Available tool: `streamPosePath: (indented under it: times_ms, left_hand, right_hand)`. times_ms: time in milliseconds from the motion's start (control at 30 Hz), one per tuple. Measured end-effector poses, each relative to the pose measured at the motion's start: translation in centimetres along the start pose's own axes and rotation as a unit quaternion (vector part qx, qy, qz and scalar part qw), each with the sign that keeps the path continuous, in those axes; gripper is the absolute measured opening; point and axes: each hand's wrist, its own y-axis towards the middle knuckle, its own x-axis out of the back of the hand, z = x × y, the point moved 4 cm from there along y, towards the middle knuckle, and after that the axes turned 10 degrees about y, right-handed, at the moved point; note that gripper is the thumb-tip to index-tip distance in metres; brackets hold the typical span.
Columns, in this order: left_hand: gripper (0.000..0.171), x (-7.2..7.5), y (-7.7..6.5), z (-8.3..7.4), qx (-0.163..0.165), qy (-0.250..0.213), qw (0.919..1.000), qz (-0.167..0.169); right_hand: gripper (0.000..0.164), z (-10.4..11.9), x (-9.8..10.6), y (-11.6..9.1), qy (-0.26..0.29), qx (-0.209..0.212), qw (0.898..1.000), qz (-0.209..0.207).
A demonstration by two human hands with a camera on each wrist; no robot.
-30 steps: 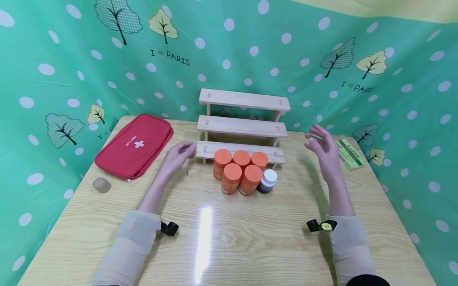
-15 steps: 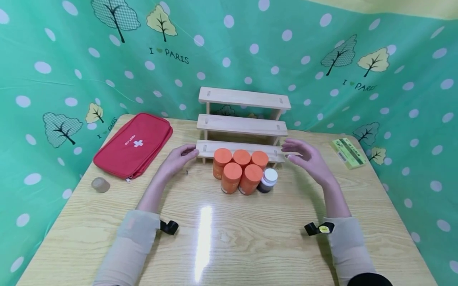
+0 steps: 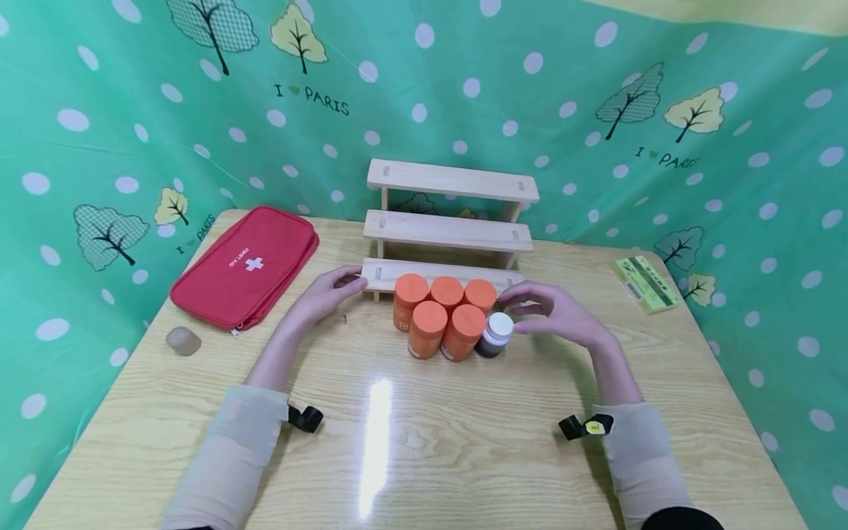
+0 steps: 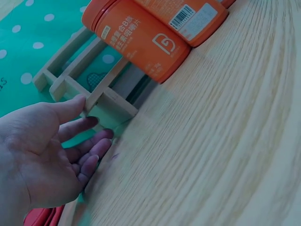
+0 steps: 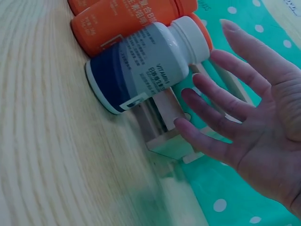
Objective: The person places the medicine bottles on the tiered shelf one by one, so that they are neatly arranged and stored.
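Observation:
A three-tier wooden step shelf (image 3: 447, 230) stands at the back. My left hand (image 3: 327, 292) is at the left end of its lowest board; in the left wrist view the thumb appears to touch the board's end, other fingers loosely bent beside it. Several orange bottles (image 3: 428, 324) with orange caps stand bunched before the shelf. At their right is a white-capped vitamin bottle (image 5: 141, 63) with a dark blue lower label. My right hand (image 3: 556, 315) is just right of this bottle, fingers spread in the right wrist view; I cannot tell whether they touch it.
A red first aid pouch (image 3: 246, 266) lies at the back left, with a small greyish round object (image 3: 183, 341) in front of it. Towards the right table edge is a flat green-yellow box (image 3: 645, 284). A green dotted cloth (image 3: 464, 96) hangs behind and beside the table.
My right hand has come leftward and down, from beyond the shelf's right side to beside the white-capped bottle. My left hand has stayed at the shelf's left end. The bottles have not moved.

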Motion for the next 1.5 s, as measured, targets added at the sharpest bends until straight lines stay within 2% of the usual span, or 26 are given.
streamPosePath:
  times_ms: [300,533,1000,1500]
  left_hand:
    - [0.063,0.6,-0.2,-0.3,-0.005,-0.005,1.0000,0.001]
    - [0.063,0.5,-0.4,-0.4,-0.003,-0.014,0.9999,0.004]
    - [0.061,0.2,-0.3,-0.5,0.000,-0.026,0.9996,0.009]
    - [0.063,0.0,-0.1,-0.5,-0.003,-0.028,0.9996,0.010]
  right_hand:
    - [0.047,-0.4,-1.0,0.9,-0.007,0.004,1.000,0.028]
    - [0.042,-0.6,-1.3,1.1,-0.032,-0.015,0.999,0.023]
    - [0.043,-0.9,-1.5,0.8,-0.023,-0.026,0.999,0.032]
    - [0.044,-0.1,-0.5,-0.1,-0.032,-0.008,0.998,0.046]
